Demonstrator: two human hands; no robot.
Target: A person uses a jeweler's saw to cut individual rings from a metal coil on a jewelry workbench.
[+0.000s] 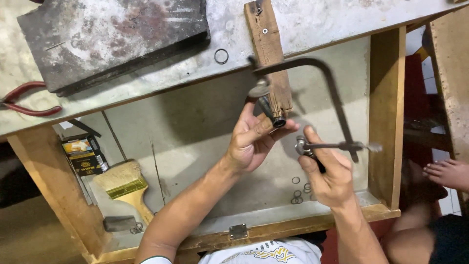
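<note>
A dark metal saw frame [337, 98] curves from the wooden bench peg [267, 54] down toward my right hand. My right hand [327, 173] grips the frame's dark handle, thumb near its metal clamp [300, 145]. Just below the peg's worn tip, my left hand [251, 139] pinches a small dark ring-shaped piece [279, 121]. A single metal ring [221, 56] lies on the bench top to the left of the peg.
A dark stone slab [117, 36] and red-handled pliers [24, 100] rest on the bench top. The open wooden drawer [383, 122] below holds several small rings [298, 193], a wide brush [127, 188], a small box [83, 156] and thin rods. Bare feet [447, 173] show at right.
</note>
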